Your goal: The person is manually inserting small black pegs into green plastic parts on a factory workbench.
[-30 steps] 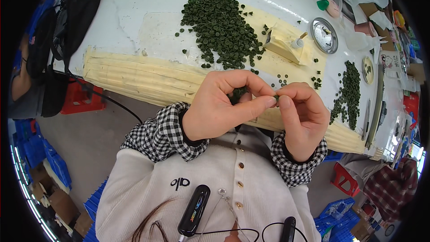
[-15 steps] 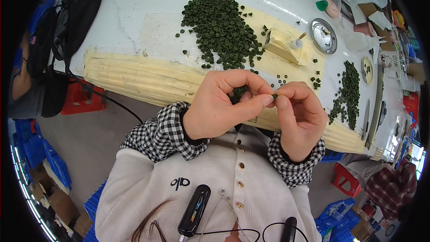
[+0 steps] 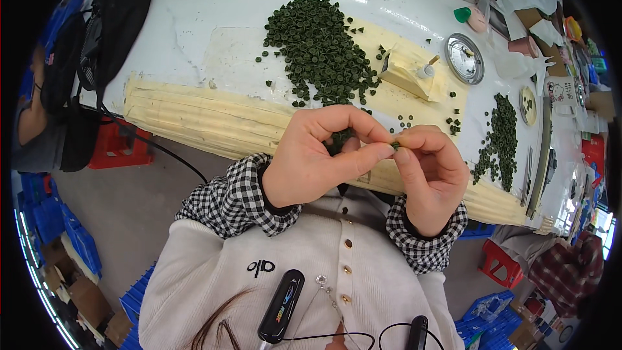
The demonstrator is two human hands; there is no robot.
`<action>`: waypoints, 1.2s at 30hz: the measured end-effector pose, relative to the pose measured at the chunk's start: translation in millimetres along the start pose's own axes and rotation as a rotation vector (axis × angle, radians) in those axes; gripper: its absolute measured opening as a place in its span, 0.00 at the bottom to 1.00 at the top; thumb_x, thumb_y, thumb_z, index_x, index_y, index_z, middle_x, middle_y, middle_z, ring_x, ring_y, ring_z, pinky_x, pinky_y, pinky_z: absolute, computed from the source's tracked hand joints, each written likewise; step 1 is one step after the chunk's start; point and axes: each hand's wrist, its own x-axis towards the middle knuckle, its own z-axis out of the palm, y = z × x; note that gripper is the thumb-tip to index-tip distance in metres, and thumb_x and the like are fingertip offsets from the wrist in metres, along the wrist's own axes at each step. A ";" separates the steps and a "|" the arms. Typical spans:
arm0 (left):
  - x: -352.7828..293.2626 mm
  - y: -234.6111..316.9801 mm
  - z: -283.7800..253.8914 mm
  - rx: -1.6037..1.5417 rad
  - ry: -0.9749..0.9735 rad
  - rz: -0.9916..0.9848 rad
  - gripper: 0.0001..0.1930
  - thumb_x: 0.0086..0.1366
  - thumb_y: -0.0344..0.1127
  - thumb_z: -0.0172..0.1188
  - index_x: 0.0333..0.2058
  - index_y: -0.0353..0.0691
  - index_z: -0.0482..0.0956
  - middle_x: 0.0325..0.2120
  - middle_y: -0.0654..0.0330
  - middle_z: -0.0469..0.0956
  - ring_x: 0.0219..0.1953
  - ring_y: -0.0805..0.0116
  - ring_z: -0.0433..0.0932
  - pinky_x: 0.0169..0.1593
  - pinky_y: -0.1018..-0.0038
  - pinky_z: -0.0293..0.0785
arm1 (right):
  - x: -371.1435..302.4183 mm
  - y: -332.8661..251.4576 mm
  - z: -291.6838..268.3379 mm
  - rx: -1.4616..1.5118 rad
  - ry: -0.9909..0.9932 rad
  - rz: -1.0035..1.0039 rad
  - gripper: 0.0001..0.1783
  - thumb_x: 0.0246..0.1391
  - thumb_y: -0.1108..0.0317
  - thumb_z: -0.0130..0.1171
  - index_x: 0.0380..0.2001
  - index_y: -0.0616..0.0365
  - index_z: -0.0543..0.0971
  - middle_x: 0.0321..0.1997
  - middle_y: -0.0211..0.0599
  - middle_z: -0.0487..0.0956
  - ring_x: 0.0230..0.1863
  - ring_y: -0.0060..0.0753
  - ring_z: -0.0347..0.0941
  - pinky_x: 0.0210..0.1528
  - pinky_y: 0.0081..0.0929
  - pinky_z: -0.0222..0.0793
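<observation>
Above the table's near edge my two hands meet fingertip to fingertip. A small dark green round piece (image 3: pixel 395 146) is pinched between them, mostly covered by the fingers. My left hand (image 3: pixel 308 155) is closed on it with thumb and forefinger, and more dark green pieces (image 3: pixel 338 140) show inside its curled fingers. My right hand (image 3: pixel 431 172) grips the same piece from the other side, its remaining fingers curled in. Just beyond the hands lies a large pile of dark green button-like pieces (image 3: pixel 314 45), some showing a short stem.
A yellow-wrapped block (image 3: pixel 407 79) with a white knob stands right of the pile. Further right are a round metal lid (image 3: pixel 464 59), a smaller pile of green pieces (image 3: pixel 500 139), and tweezers (image 3: pixel 528 175). Yellow padding (image 3: pixel 201 120) lines the table edge. A black bag (image 3: pixel 123 19) lies left.
Both hands have shifted very slightly within the view and keep their pinch on the small green piece. The table appears slightly shifted as the view moves.
</observation>
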 end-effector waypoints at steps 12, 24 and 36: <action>0.0 -4.7 -2.1 0.027 0.014 0.041 0.05 0.56 0.23 0.59 0.33 0.35 0.76 0.24 0.67 0.75 0.21 0.87 0.62 0.24 0.88 0.58 | 3.0 -1.1 -0.2 -0.251 0.016 -0.161 0.09 0.44 0.85 0.58 0.32 0.67 0.77 0.34 0.41 0.78 0.35 0.31 0.74 0.38 0.22 0.69; 11.3 2.6 -36.7 -0.967 0.107 -0.273 0.09 0.67 0.33 0.46 0.39 0.35 0.71 0.26 0.65 0.71 0.17 0.83 0.56 0.21 0.85 0.54 | 6.1 -10.9 -27.8 -0.785 -0.004 -0.051 0.05 0.40 0.80 0.62 0.24 0.65 0.76 0.23 0.36 0.74 0.25 0.29 0.69 0.29 0.21 0.64; 7.5 -6.3 -44.1 -1.165 -0.186 -0.195 0.12 0.70 0.35 0.39 0.45 0.38 0.69 0.27 0.66 0.69 0.17 0.84 0.55 0.23 0.86 0.55 | -2.8 -14.4 -35.8 -0.923 -0.163 -0.063 0.09 0.34 0.76 0.65 0.22 0.61 0.74 0.23 0.35 0.70 0.28 0.37 0.65 0.30 0.28 0.62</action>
